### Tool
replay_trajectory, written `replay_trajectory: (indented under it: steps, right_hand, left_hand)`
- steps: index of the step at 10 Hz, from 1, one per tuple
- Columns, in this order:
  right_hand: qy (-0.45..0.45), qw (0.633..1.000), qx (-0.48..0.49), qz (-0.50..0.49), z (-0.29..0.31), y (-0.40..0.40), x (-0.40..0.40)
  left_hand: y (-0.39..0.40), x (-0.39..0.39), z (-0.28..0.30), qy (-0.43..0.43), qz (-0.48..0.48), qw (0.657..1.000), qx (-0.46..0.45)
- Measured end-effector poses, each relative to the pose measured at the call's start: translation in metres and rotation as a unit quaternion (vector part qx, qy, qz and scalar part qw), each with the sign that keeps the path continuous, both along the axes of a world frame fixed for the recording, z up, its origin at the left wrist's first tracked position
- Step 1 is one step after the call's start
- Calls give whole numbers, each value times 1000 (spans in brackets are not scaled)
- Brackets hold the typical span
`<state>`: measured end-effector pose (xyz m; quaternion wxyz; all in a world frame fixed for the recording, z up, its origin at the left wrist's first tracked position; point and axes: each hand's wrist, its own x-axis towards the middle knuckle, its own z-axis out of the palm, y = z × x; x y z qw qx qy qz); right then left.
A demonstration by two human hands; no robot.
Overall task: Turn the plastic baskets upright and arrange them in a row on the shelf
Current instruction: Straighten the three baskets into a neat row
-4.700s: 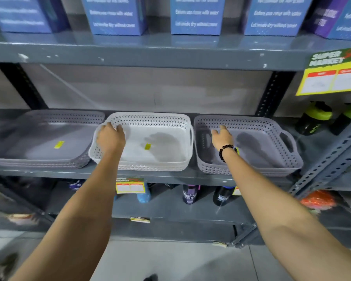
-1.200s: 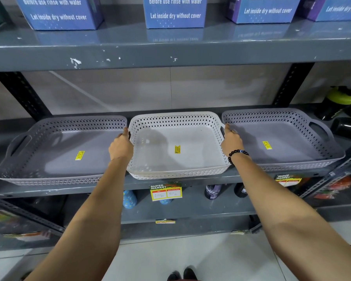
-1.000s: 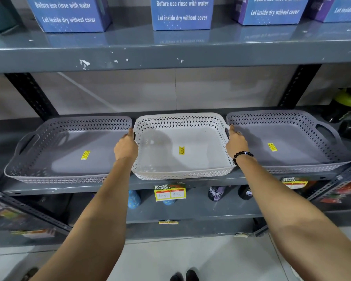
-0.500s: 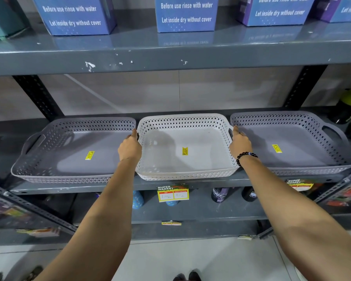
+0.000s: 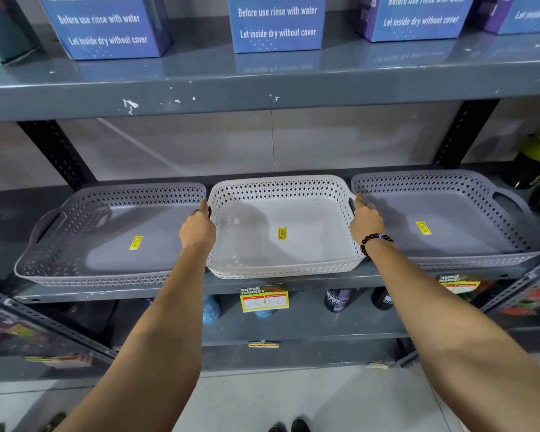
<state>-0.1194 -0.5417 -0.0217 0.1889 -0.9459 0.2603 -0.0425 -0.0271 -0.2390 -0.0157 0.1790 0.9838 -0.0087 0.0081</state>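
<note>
Grey steel makes up the shelf (image 5: 293, 283), the biggest thing before us, and all 3 plastic baskets sit on it upright, mouths up, in 1 row. To our left lies the left grey basket (image 5: 106, 241), to our right the right grey basket (image 5: 449, 222), and between them the white basket (image 5: 281, 232), its front rim overhanging the shelf edge a little. We have our left hand (image 5: 197, 227) on its left handle and our right hand (image 5: 366, 221) on its right handle; the fingers of each curl over the rim out of sight, so we judge them closed on the handles but cannot tell how firmly. We judge the turning done and the step in hand to be the last squaring of the row. Next we would nudge the white basket back level with its neighbours, then let go. Smallest are the yellow stickers (image 5: 282, 233) on the basket floors.
</note>
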Motion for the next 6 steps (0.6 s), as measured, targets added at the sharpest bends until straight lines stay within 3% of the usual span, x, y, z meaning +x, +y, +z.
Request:
replay_trajectory:
  steps: [3, 6]
  right_hand:
    - [3, 1000, 2, 1, 0, 2, -1]
    - [9, 999, -35, 1, 10, 6, -7]
  left_hand:
    - [1, 2, -4, -2, -14, 1000, 21]
    - [1, -6, 0, 1, -12, 1000, -16]
